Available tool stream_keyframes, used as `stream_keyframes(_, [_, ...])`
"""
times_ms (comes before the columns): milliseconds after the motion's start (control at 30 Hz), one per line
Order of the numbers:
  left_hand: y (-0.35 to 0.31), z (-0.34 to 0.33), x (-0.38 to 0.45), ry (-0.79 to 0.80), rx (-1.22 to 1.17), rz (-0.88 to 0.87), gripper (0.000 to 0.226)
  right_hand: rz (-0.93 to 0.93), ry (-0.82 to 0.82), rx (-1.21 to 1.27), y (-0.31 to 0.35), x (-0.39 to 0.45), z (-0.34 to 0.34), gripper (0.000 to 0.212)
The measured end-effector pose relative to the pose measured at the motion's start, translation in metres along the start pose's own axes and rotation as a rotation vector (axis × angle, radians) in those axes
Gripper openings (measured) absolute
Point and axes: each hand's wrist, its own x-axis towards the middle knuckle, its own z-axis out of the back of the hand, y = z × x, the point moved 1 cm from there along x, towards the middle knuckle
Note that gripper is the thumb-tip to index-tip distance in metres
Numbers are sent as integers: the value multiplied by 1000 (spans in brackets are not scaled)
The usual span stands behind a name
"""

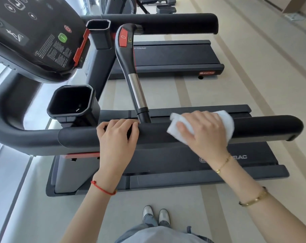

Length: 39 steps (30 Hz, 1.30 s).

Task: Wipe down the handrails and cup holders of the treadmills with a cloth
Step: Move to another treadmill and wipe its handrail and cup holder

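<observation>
Head view: right hand (204,130) presses folded white cloth (225,122) around padded black near handrail (264,126), toward its free end. Left hand (117,135) grips that rail mid-length. Square black cup holder (71,102) and far handrail (166,22) likely remain.

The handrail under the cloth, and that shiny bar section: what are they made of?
Handrail: apparently matte black foam or rubber padding; dull, no glare. Bar section: looks like polished metal, showing bright streaked reflections. Cloth: soft white fabric, folded under the right hand.
</observation>
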Motion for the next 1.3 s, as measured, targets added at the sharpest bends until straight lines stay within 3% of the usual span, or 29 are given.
stream_keyframes(133, [-2, 2, 0, 5, -17, 4, 33, -193, -1, -83, 15, 9, -2, 40])
stream_keyframes(300, [-1, 4, 5, 10, -40, -1, 22, 13, 1, 73, 64, 11, -18, 35])
stream_keyframes(433, [-2, 6, 10, 38, -83, -16, 18, 157, -15, 47, 27, 0, -10, 37])
stream_keyframes(533, [-10, 3, 12, 65, -124, -39, 17, -63, -36, -56, -22, -2, 2, 40])
stream_keyframes(633, [-22, -2, 10, 88, -138, -74, 19, -220, -42, -132, -23, 2, 1, 40])
stream_keyframes(767, [-42, -15, 10, 111, -143, -95, 20, 7, -41, 1, -5, -7, -5, 36])
stream_keyframes(900, [-75, -31, 9, 114, -160, -119, 19, 150, -14, 8, -44, -18, 3, 37])
stream_keyframes(1067, [-122, -53, 7, 106, -163, -113, 18, 23, -65, -15, -127, -33, 29, 36])
stream_keyframes(1300, [-181, -82, 3, 86, -137, -70, 19, -90, 81, -91, -209, -31, 48, 41])
